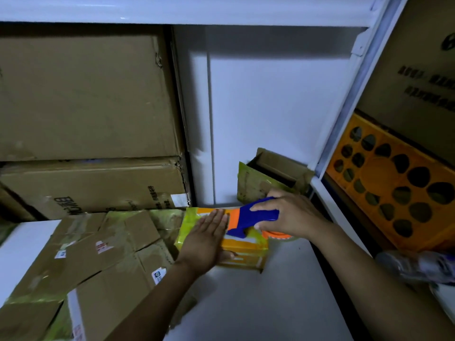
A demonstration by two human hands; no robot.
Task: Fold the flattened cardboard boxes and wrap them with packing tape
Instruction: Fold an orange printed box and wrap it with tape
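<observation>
Left hand (209, 235) flat on orange box (246, 251); right hand (291, 214) clamped on tape dispenser (258, 214) near box's far edge

It's a storeroom doubling as a packing station. On the left, big brown shipping cartons (81, 94) are stacked right up under a white shelf (172, 11). A heap of small taped boxes (98, 254) crowds the white worktop (270, 291), and a blue tape dispenser (256, 215) is out over it. On the right, a printed carton (423, 70) stands above an orange box with round cut-outs (394, 193).
</observation>
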